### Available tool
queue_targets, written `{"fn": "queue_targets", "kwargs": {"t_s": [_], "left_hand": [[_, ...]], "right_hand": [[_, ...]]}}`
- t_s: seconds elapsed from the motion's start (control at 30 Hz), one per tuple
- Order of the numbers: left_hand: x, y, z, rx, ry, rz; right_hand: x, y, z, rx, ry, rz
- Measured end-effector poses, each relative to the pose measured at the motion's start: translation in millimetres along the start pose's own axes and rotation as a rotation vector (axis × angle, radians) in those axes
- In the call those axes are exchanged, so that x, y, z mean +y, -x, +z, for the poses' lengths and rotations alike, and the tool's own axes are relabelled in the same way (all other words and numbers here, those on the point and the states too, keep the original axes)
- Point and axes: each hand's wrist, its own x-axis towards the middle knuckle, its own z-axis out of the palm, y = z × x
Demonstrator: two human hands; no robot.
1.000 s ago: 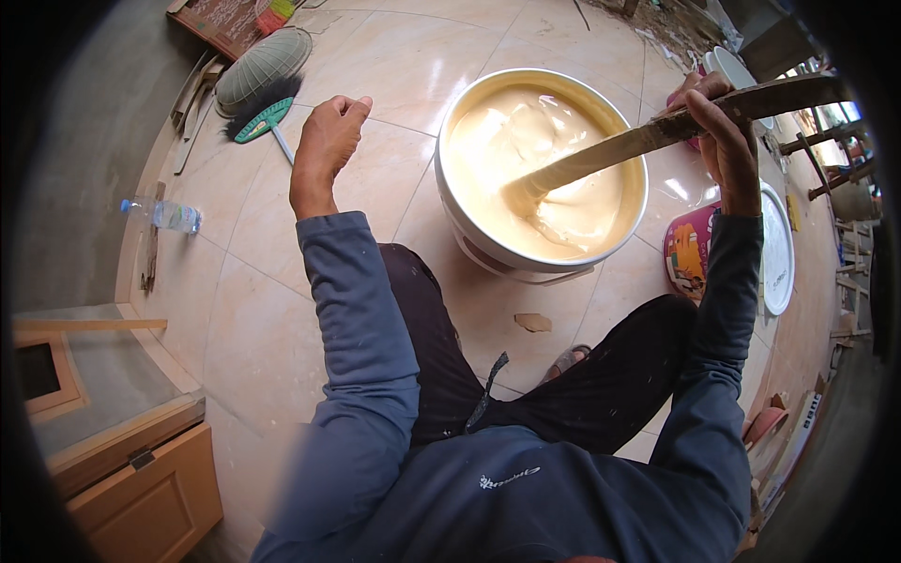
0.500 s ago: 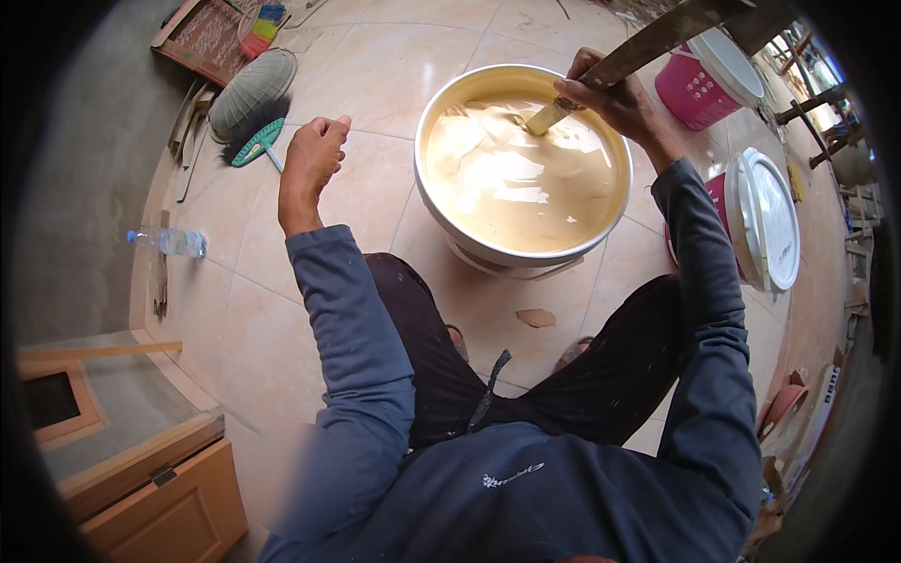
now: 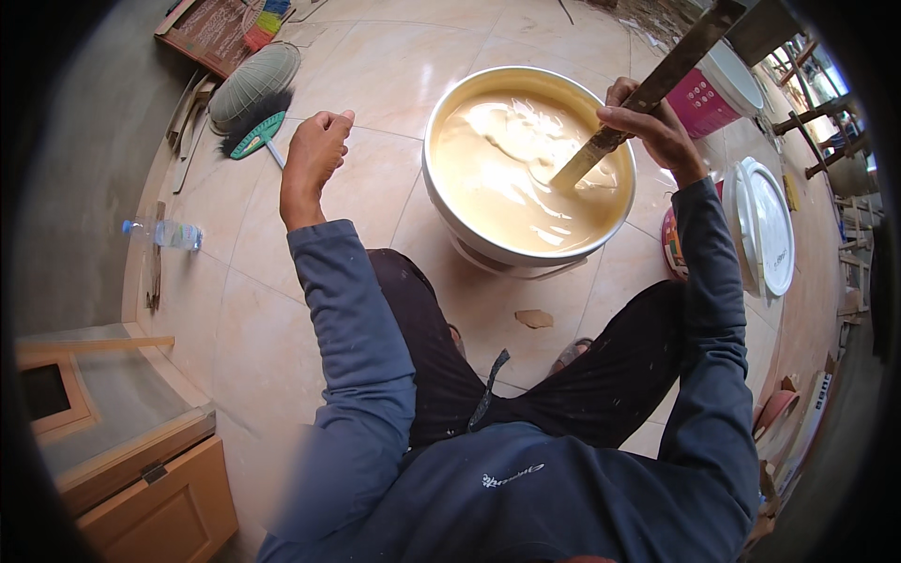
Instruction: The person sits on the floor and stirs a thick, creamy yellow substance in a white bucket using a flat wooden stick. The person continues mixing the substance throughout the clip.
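A large white bucket (image 3: 437, 196) stands on the floor in front of me, nearly full of thick cream-coloured paint (image 3: 493, 192). My right hand (image 3: 664, 141) grips a long flat wooden stick (image 3: 690, 54) at the bucket's right rim. The stick slants down to the left, its lower end sunk in the paint and its upper end rising past my hand. Swirls and ridges mark the paint's shiny surface. To the left of the bucket, my left hand (image 3: 317, 158) hangs in the air, fingers curled closed, with nothing visible in it.
Right of the bucket stand a pink bucket (image 3: 699, 103) and another with a white lid (image 3: 771, 225). A green broom head (image 3: 258, 136), a woven hat (image 3: 253, 83) and a water bottle (image 3: 174, 235) lie at left. Wooden cabinet doors (image 3: 164, 502) fill the lower left.
My right hand has moved the stick rightward and slightly toward me through the paint, and the surface swirls have shifted. My left hand has hardly moved.
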Motion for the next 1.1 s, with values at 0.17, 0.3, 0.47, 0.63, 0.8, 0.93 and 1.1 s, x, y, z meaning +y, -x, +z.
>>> {"fn": "queue_targets", "kwargs": {"t_s": [0.17, 0.3, 0.47, 0.63, 0.8, 0.93, 1.1], "left_hand": [[-1.9, -2.1, -1.9, 0.010, -0.008, -0.010], [0.7, -5.0, 1.4, -0.009, -0.043, -0.014], [4.6, -1.7, 4.5, -0.011, -0.048, -0.005], [5.6, 6.1, 4.0, 0.078, 0.021, 0.040], [1.9, 2.3, 2.7, 0.076, 0.011, 0.013], [2.1, 2.9, 2.6, 0.060, 0.031, 0.038], [70.7, 32.5, 1.5, 0.196, 0.251, 0.239]], "right_hand": [[-28.8, 6.9, -22.3, 0.138, -0.135, -0.178], [-46.6, 4.8, -25.0, 0.233, -0.063, -0.282], [-27.6, -21.3, -4.6, 0.180, 0.181, -0.303], [4.7, -38.6, 17.3, 0.061, 0.279, -0.102], [10.9, -29.9, 26.8, -0.073, 0.163, 0.034], [5.0, -17.1, 35.6, -0.123, 0.096, 0.071], [-30.2, -7.0, 38.9, -0.134, 0.147, 0.055]]}}
